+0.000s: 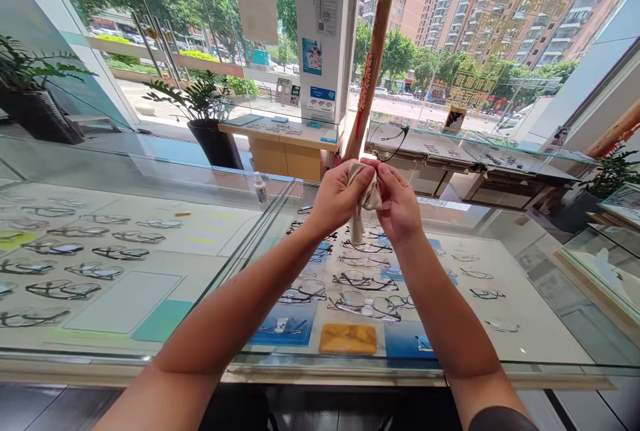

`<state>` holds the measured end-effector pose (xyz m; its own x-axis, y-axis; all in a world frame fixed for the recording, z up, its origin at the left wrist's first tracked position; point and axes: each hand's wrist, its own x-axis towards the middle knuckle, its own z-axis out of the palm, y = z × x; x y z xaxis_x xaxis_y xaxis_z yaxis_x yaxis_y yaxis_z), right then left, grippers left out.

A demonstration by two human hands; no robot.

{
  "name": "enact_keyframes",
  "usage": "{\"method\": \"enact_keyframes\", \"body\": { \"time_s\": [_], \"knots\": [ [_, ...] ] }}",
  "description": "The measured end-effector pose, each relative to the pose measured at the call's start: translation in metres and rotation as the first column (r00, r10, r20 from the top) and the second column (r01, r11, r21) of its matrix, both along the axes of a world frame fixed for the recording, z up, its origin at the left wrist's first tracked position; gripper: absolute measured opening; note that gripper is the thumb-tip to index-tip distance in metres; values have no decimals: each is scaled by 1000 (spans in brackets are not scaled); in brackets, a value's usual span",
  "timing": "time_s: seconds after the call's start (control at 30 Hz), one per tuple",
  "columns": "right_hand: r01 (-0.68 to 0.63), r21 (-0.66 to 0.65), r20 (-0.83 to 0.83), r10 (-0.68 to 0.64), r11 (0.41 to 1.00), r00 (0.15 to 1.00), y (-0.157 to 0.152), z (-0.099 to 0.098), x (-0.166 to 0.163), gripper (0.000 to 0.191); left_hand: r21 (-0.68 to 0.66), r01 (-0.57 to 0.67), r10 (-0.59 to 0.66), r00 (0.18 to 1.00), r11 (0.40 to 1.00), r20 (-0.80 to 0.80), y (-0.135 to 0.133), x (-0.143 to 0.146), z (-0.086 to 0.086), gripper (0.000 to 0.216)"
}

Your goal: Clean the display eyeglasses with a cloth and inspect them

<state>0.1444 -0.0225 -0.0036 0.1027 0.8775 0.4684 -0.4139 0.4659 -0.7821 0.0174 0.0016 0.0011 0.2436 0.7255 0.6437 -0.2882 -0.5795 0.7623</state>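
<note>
Passage is available above the glass top of the desk (535,264) at the left and right of the frame. The glass blocks downward access to the displayed eyeglasses (357,278). Left of centre, a spray bottle (261,189) obstructs the surface. At centre, the left hand (338,196) and right hand (399,205) occupy the space; a wooden post (374,71) rises beyond.

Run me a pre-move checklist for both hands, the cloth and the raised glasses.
1. Cloth held in the left hand: ok.
2. Right hand close up beside the left: ok.
3. Glasses held up, off the glass counter: ok.
4. Which fingers carry the glasses: cannot tell, the hold is partly hidden.
5. Glasses free of smudges: cannot tell, too small.
6. White bottle standing upright: ok.
</note>
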Motion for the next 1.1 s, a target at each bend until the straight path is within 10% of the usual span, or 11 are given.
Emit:
{"method": "enact_keyframes", "body": {
  "time_s": [0.37, 0.77, 1.1],
  "knots": [
    [26, 46, -10, -25, 999, 1000, 2, 5, 20, 21, 55, 309, -280, 913, 950, -298, 9, -25, 15, 41],
    [9, 23, -6, -9, 1000, 1000, 2, -1, 3, 25, 147, 4, 7, 997, 989, -72, 11, -3, -4, 35],
    [76, 171, 229, -114, 982, 967, -4, -1, 0, 39, -33, -88, 90, 993, 996, 80, 11, 1, -6, 41]
  ]
}}
